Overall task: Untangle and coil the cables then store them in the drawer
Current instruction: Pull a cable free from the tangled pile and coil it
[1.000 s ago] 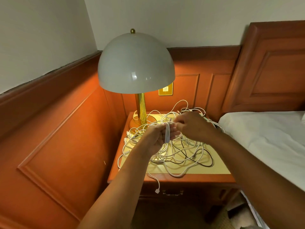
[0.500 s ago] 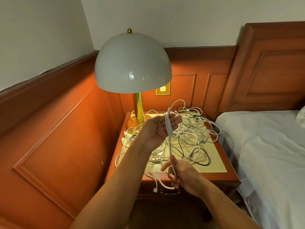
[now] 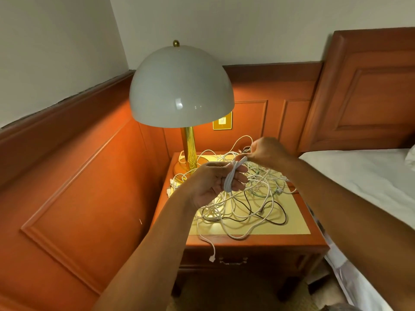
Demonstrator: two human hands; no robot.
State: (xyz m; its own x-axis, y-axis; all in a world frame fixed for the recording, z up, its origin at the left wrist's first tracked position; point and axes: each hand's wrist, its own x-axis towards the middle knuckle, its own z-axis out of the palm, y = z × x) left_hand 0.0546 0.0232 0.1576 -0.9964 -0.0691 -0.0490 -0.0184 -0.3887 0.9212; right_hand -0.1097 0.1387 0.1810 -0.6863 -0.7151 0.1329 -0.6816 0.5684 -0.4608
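White cable coil, limp and light, lay looped round the left hand's fingers; the right hand pinched its strand, best gripped mid-bundle.

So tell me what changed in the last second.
The right hand dropped toward the nightstand's front edge drawing white cable out, then rose to lay another loop on the white coil held by the left hand. The tangle, lamp and shut drawer stayed put.

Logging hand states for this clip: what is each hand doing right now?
Left hand: holds the coiled white cable.
Right hand: pinches the same cable's free run.
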